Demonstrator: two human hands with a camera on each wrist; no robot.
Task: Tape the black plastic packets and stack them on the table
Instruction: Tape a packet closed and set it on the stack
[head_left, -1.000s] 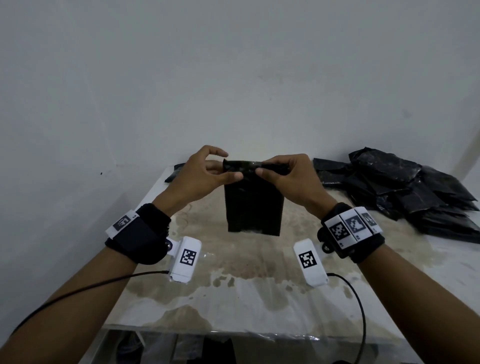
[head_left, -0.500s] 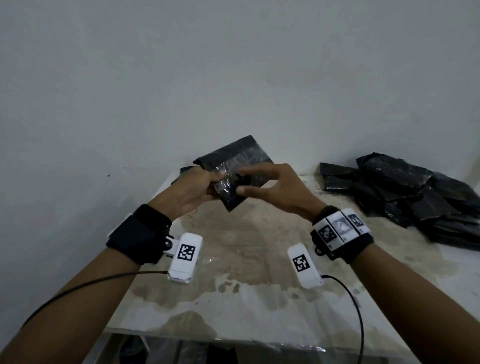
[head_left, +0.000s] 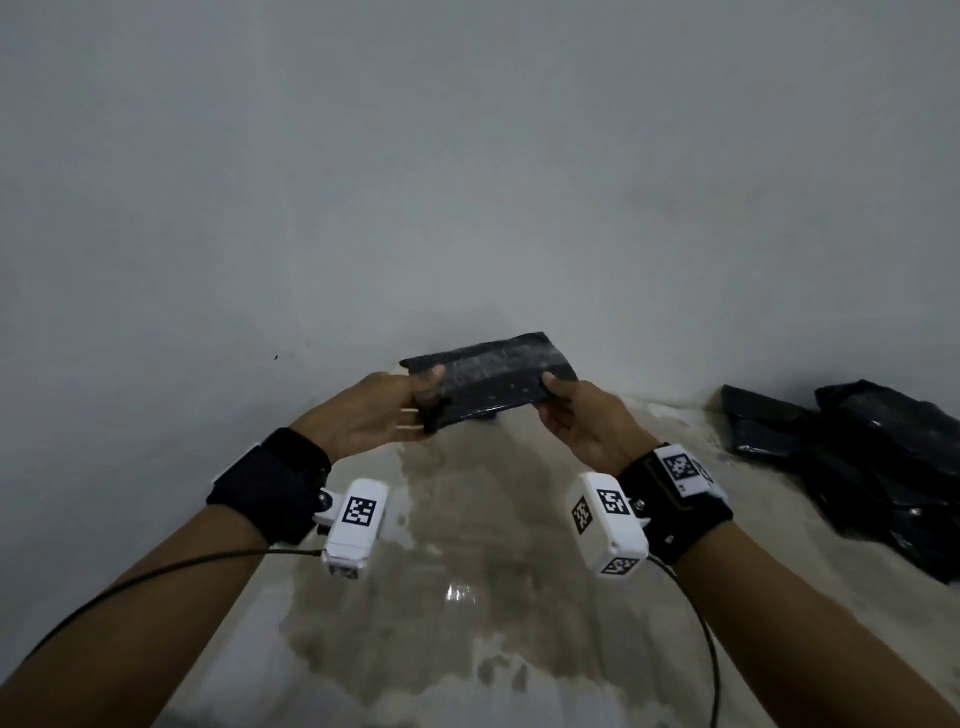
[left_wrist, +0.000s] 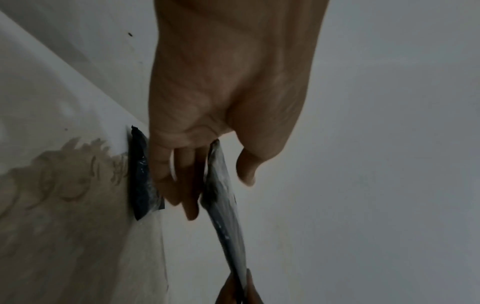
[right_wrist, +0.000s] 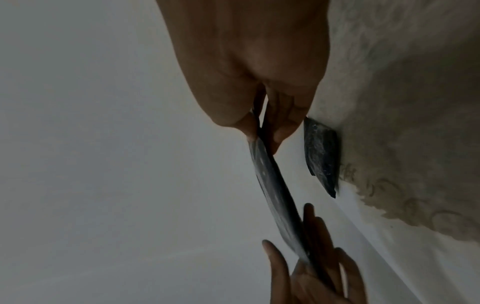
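Observation:
I hold one black plastic packet (head_left: 498, 376) flat and lengthwise above the far end of the table, a shiny strip of tape along its top. My left hand (head_left: 428, 397) pinches its left end, thumb above and fingers below. Its right end is pinched by my right hand (head_left: 553, 397). In the left wrist view the packet (left_wrist: 228, 236) runs edge-on from my left hand (left_wrist: 218, 195) to the right hand's fingers (left_wrist: 239, 292). The right wrist view shows the packet (right_wrist: 275, 189) between my right hand (right_wrist: 263, 137) and the left hand's fingers (right_wrist: 311, 273).
A loose pile of black packets (head_left: 857, 457) lies at the right of the stained table (head_left: 467, 597). One more black packet (left_wrist: 141, 174) (right_wrist: 322, 156) lies on the table against the grey wall (head_left: 467, 182), below the held one. Cables trail from both wrist cameras.
The packet hung upright from both hands, then was turned. Now it lies flat and stretched between my hands, which have moved apart and farther toward the wall.

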